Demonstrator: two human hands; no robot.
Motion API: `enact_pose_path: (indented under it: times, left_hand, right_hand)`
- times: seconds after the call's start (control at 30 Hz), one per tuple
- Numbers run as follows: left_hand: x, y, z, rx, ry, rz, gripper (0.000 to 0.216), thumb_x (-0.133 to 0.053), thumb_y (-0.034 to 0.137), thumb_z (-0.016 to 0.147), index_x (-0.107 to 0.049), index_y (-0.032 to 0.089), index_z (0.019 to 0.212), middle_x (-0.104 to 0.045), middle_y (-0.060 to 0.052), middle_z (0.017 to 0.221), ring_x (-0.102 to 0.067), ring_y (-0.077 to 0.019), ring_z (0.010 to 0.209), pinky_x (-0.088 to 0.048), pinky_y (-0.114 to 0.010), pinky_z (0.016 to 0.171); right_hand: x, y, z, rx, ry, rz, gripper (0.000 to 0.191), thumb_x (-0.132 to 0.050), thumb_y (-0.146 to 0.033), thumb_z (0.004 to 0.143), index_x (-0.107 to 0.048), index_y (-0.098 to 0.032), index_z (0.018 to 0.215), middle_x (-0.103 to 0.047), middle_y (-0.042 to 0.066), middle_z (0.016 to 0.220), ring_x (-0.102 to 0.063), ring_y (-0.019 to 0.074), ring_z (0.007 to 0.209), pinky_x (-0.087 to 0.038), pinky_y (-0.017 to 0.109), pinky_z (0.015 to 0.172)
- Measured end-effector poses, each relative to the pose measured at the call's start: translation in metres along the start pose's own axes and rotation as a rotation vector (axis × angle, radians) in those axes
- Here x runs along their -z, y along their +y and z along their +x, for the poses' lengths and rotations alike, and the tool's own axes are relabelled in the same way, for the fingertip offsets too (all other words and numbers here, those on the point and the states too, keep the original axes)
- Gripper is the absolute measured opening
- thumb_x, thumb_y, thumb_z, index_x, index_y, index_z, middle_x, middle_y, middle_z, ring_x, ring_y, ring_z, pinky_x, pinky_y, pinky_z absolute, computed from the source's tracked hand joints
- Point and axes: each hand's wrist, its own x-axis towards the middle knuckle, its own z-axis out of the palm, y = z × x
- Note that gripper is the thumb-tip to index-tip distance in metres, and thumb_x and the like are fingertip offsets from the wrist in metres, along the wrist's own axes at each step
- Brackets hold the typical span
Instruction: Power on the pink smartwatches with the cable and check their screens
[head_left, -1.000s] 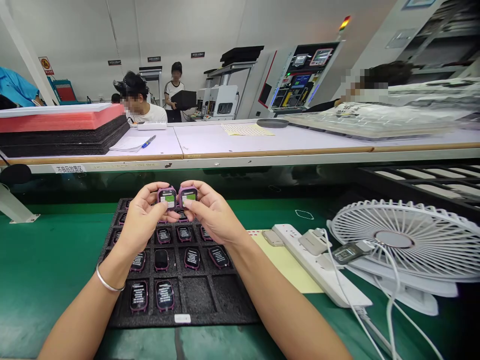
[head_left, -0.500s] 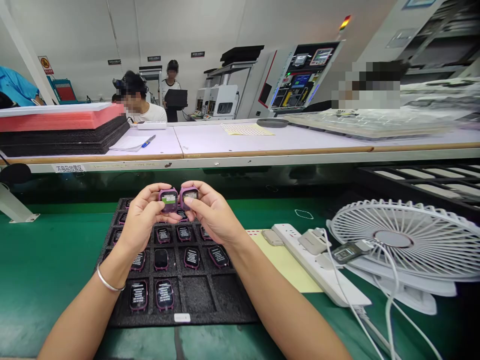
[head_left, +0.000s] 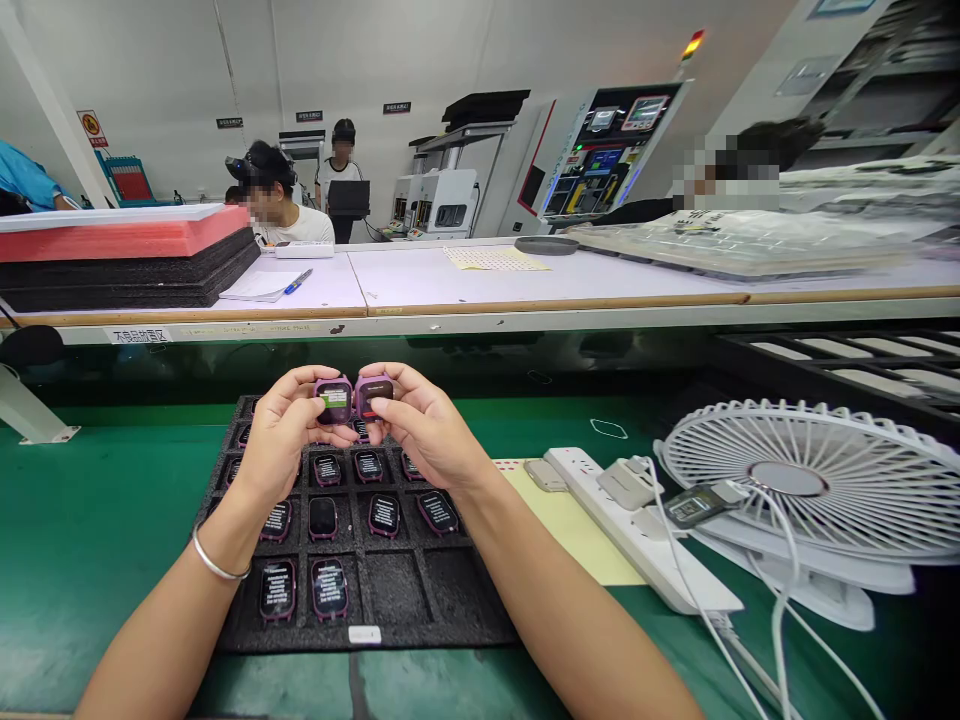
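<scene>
My left hand (head_left: 283, 432) is closed on a purple smartwatch (head_left: 335, 400) without a strap, its lit screen showing a green band. Close beside it, my right hand (head_left: 420, 420) grips a second purple smartwatch (head_left: 374, 393), the thumb over the lower part of its screen, where a bit of red shows. Both are held up above the far part of a black foam tray (head_left: 394, 588). Several like watches lie in the tray's pockets, most with white text on screen; one watch (head_left: 323, 518) has a dark screen. My forearms hide some pockets.
Right of the tray, a white power strip (head_left: 600, 505) with plugged-in adapters rests on yellow paper (head_left: 566, 540). Beyond it stand a white fan (head_left: 787, 478) and loose white cables. A raised shelf (head_left: 450, 285) crosses behind, with foam sheets (head_left: 120, 270) at left. Other people are across it.
Both watches have shifted slightly left. Red now shows on the right-hand watch's screen, where there was lighter content before. Both hands keep their grip.
</scene>
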Motion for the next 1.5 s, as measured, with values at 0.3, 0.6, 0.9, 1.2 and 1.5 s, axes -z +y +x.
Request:
enact_pose_path:
  times: [0.3, 0.6, 0.9, 1.2, 1.5]
  left_hand:
    - [-0.001, 0.000, 0.001, -0.031, 0.018, 0.074, 0.036, -0.074, 0.023, 0.071, -0.064, 0.018, 0.106, -0.071, 0.001, 0.091, -0.073, -0.0141, 0.056, -0.063, -0.025, 0.056]
    - [0.001, 0.000, 0.001, -0.030, 0.005, 0.037, 0.039, -0.069, 0.025, 0.072, -0.064, 0.017, 0.109, -0.070, 0.001, 0.089, -0.073, -0.0140, 0.058, -0.063, -0.026, 0.058]
    - [-0.002, -0.002, 0.002, -0.046, 0.037, 0.106, 0.038, -0.073, 0.027, 0.075, -0.063, 0.017, 0.110, -0.069, 0.001, 0.088, -0.070, -0.0107, 0.056, -0.061, -0.022, 0.057]
    - [-0.001, -0.001, 0.004, -0.041, 0.001, 0.109, 0.048, -0.073, 0.023, 0.073, -0.061, 0.018, 0.119, -0.069, -0.002, 0.098, -0.072, -0.0114, 0.062, -0.061, -0.025, 0.064]
    - [-0.017, 0.041, -0.069, 0.235, -0.596, -0.237, 0.050, -0.081, 0.008, 0.077, -0.071, 0.034, 0.119, -0.074, -0.001, 0.093, -0.073, -0.0154, 0.084, -0.059, -0.021, 0.075]
  right_hand:
    - [0.003, 0.003, 0.000, 0.003, -0.032, 0.013, 0.029, -0.072, -0.026, 0.083, -0.063, -0.023, 0.111, -0.067, -0.002, 0.094, -0.063, 0.0092, 0.059, -0.053, 0.027, 0.059]
    - [0.001, 0.002, 0.000, -0.004, -0.037, -0.005, 0.037, -0.068, -0.016, 0.077, -0.061, -0.024, 0.113, -0.067, -0.003, 0.093, -0.065, 0.0098, 0.062, -0.053, 0.028, 0.062]
    - [0.001, 0.002, 0.000, -0.010, -0.014, -0.015, 0.033, -0.076, -0.034, 0.082, -0.062, -0.023, 0.110, -0.066, -0.002, 0.092, -0.062, 0.0093, 0.059, -0.052, 0.028, 0.058]
    - [-0.001, 0.000, 0.000, -0.006, 0.001, -0.018, 0.040, -0.071, -0.018, 0.074, -0.060, -0.024, 0.112, -0.066, -0.002, 0.092, -0.063, 0.0099, 0.060, -0.052, 0.030, 0.062]
    - [0.005, -0.004, 0.000, -0.012, -0.004, -0.065, 0.052, -0.073, -0.018, 0.079, -0.056, -0.027, 0.127, -0.066, 0.004, 0.115, -0.071, 0.0136, 0.079, -0.057, 0.030, 0.075]
